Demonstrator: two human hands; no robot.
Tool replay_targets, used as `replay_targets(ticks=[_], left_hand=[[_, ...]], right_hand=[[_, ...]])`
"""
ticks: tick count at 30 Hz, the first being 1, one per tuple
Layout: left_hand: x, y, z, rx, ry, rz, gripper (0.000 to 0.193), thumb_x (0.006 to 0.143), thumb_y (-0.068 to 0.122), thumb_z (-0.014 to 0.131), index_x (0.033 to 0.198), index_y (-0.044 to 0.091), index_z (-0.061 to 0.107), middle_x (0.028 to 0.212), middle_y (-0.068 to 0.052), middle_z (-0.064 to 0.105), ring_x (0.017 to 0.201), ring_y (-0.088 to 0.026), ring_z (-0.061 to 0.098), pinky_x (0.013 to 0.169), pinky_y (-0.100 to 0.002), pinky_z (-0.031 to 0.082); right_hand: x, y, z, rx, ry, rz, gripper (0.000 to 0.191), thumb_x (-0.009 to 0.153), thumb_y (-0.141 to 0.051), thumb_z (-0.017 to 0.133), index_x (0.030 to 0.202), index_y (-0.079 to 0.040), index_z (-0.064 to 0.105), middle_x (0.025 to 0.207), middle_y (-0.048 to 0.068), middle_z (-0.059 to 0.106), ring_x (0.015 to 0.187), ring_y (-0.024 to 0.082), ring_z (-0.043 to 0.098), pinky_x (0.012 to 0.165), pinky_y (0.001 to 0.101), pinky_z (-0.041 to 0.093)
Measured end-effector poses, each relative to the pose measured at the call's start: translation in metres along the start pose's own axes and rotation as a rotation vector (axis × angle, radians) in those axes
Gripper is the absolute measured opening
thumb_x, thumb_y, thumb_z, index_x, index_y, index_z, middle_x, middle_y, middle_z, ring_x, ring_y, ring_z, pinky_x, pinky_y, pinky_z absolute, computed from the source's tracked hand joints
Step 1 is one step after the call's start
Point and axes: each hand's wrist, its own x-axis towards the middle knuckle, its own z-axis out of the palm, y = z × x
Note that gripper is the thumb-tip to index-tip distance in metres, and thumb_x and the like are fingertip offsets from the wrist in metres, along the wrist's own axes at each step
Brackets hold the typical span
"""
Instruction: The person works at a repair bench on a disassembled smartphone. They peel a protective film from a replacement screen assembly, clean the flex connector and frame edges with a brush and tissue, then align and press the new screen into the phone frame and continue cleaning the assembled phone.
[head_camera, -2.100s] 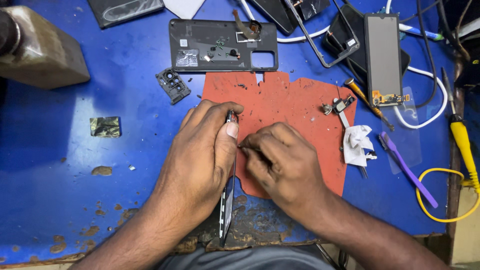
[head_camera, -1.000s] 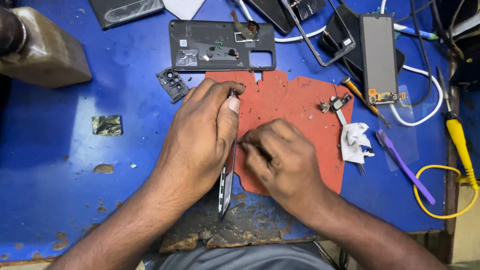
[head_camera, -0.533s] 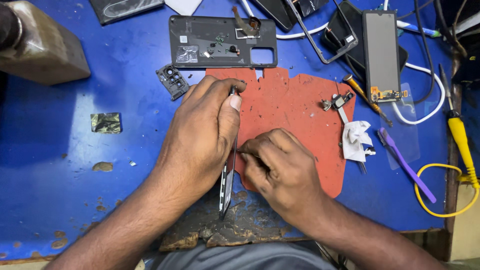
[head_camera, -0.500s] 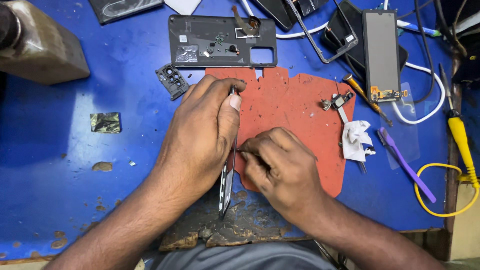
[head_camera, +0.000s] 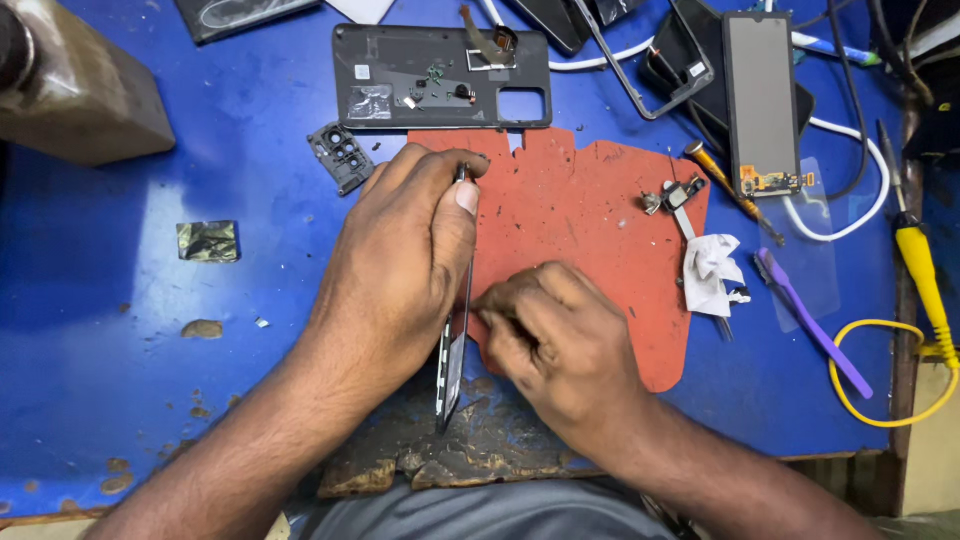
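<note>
I am holding a phone frame (head_camera: 452, 355) on edge over the red mat (head_camera: 590, 220), my left hand (head_camera: 405, 265) clamped on it. My right hand (head_camera: 560, 345) is pinching together against its side on the blue desk (head_camera: 130, 330).

Bright, even overhead light, soft shadows (edges slightly warped), sharp pic.

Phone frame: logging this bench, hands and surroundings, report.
Left hand grips phone frame, stood on edge over red mat. Right hand pinched against its side. Back cover beyond, white tissue right.
</note>
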Motion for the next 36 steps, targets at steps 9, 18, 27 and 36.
replay_targets(ticks=[9,18,27,36], left_hand=[[-0.001,-0.002,0.001,0.010,0.014,0.027,0.028,0.111,0.016,0.047,0.123,-0.004,0.062,0.109,-0.020,0.062,0.102,-0.038,0.062,0.089,-0.045,0.050],[-0.002,-0.002,0.001,0.020,0.016,0.036,0.028,0.112,0.016,0.046,0.123,-0.005,0.061,0.110,-0.020,0.063,0.103,-0.039,0.063,0.091,-0.046,0.050],[-0.002,-0.003,0.001,0.015,0.020,0.056,0.028,0.112,0.016,0.047,0.122,-0.005,0.061,0.113,-0.021,0.064,0.106,-0.040,0.063,0.092,-0.046,0.050],[-0.003,-0.003,0.000,0.010,0.014,0.053,0.028,0.112,0.016,0.046,0.123,-0.005,0.061,0.113,-0.020,0.064,0.106,-0.039,0.063,0.092,-0.046,0.050]], right_hand=[[-0.005,-0.007,-0.002,0.003,-0.029,0.000,0.017,0.084,-0.003,0.076,0.099,-0.001,0.069,0.093,0.012,0.066,0.086,0.029,0.067,0.075,0.0402,0.054],[-0.007,-0.005,0.002,0.001,0.000,0.041,0.015,0.084,-0.002,0.077,0.097,-0.001,0.069,0.092,0.010,0.067,0.084,0.027,0.068,0.074,0.0391,0.055],[-0.018,-0.013,-0.001,0.036,-0.036,0.022,0.019,0.083,-0.001,0.076,0.100,-0.001,0.069,0.093,0.011,0.065,0.086,0.028,0.067,0.075,0.0391,0.055],[-0.024,-0.019,-0.001,0.043,-0.040,0.012,0.020,0.081,0.000,0.076,0.099,-0.001,0.068,0.093,0.011,0.064,0.086,0.028,0.066,0.076,0.0391,0.055]])
